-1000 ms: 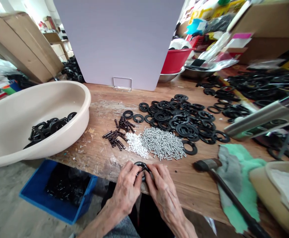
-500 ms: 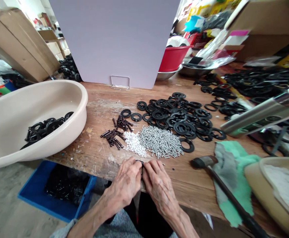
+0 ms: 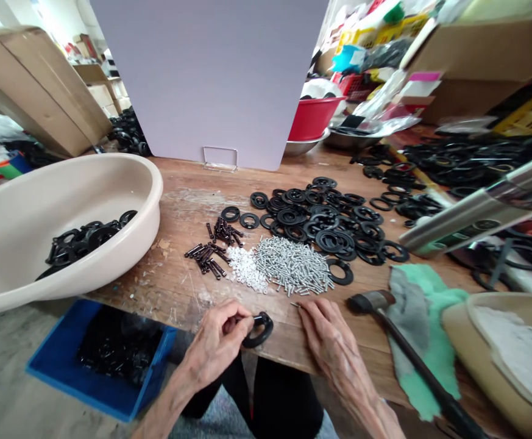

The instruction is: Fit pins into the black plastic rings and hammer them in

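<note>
My left hand (image 3: 217, 338) is closed on a black plastic ring (image 3: 260, 330), held at the near edge of the wooden table (image 3: 187, 201). My right hand (image 3: 327, 338) rests on the table to the right of it, fingers curled, its fingertips pinching a small silver screw (image 3: 295, 304). Just beyond my hands lie a heap of silver screws (image 3: 293, 266), a small pile of white pieces (image 3: 246, 268) and dark brown pins (image 3: 213, 247). Behind them spreads a pile of black rings (image 3: 327, 219).
A beige basin (image 3: 28, 201) with several black parts stands at the left. A blue crate (image 3: 96, 360) sits on the floor below. A hammer (image 3: 403, 341) lies on a green cloth (image 3: 430, 317) at the right. A grey board (image 3: 211, 79) stands behind.
My hands, joined on the ring before, have parted. The left hand keeps the ring and has moved slightly left; the right hand has moved right onto the table.
</note>
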Motion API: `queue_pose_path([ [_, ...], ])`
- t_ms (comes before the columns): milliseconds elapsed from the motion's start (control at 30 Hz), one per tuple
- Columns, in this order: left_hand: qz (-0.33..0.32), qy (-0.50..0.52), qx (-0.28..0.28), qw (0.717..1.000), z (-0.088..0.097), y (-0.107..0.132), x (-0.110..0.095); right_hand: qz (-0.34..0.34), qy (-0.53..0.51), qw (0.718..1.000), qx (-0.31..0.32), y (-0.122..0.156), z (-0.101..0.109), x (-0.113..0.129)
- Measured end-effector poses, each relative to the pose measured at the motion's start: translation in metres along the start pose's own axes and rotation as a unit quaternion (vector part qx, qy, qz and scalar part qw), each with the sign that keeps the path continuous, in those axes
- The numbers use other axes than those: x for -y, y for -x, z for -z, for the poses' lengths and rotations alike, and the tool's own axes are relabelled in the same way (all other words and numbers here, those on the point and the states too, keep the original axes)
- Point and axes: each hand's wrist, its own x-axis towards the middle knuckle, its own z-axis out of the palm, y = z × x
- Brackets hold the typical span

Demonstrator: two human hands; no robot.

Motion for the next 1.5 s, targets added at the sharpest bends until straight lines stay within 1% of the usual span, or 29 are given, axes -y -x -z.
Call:
queue_pose_path([
  [100,0.025,0.055,0.02,0.998,0.0,0.001,0.0,-0.021,0.017,0.999,0.036,-0.003,-0.002,-0.002],
  [167,0.032,0.078,0.026,0.996,0.001,0.002,0.0,-0.046,-0.016,0.998,0.047,-0.003,0.0,-0.002],
  [233,0.033,0.092,0.025,0.995,0.002,0.002,-0.001,-0.073,-0.054,0.994,0.055,-0.004,0.006,0.002],
  [333,0.032,0.097,0.024,0.995,0.002,0.003,-0.001,-0.093,-0.111,0.985,0.09,-0.009,0.022,0.019],
  [433,0.029,0.089,0.021,0.995,0.002,0.003,0.001,-0.109,-0.191,0.966,0.139,-0.018,0.036,0.041],
  [500,0.019,0.071,0.017,0.997,0.002,0.003,0.002,-0.123,-0.22,0.956,0.151,-0.025,0.041,0.053],
  [600,-0.001,0.035,0.011,0.999,0.001,0.004,0.001,-0.137,-0.228,0.95,0.161,-0.031,0.042,0.063],
  [733,-0.017,-0.019,0.006,1.0,0.002,0.006,-0.005,-0.132,-0.212,0.95,0.185,-0.034,0.038,0.066],
  [900,-0.048,-0.062,-0.011,0.997,0.001,0.008,-0.002,-0.109,-0.203,0.956,0.18,-0.034,0.032,0.064],
  [1000,-0.061,-0.074,-0.02,0.995,-0.002,0.009,0.002,-0.082,-0.192,0.964,0.162,-0.03,0.028,0.065],
  [1100,-0.075,-0.083,-0.028,0.993,-0.004,0.011,0.004,-0.05,-0.175,0.975,0.129,-0.023,0.021,0.067],
  [1200,-0.083,-0.086,-0.035,0.992,-0.005,0.011,0.005,-0.042,-0.158,0.982,0.096,-0.015,0.016,0.069],
  [1300,-0.077,-0.067,-0.035,0.994,-0.005,0.012,0.006,-0.041,-0.201,0.973,0.106,-0.014,0.012,0.063],
  [1367,-0.078,-0.048,-0.026,0.995,-0.003,0.012,0.007,-0.029,-0.249,0.957,0.143,-0.016,0.009,0.056],
  [1433,-0.076,-0.029,-0.011,0.997,-0.001,0.012,0.008,-0.018,-0.275,0.948,0.161,-0.018,0.007,0.051],
  [1500,-0.063,-0.01,0.011,0.998,0.002,0.012,0.008,-0.02,-0.281,0.945,0.165,-0.02,0.006,0.048],
])
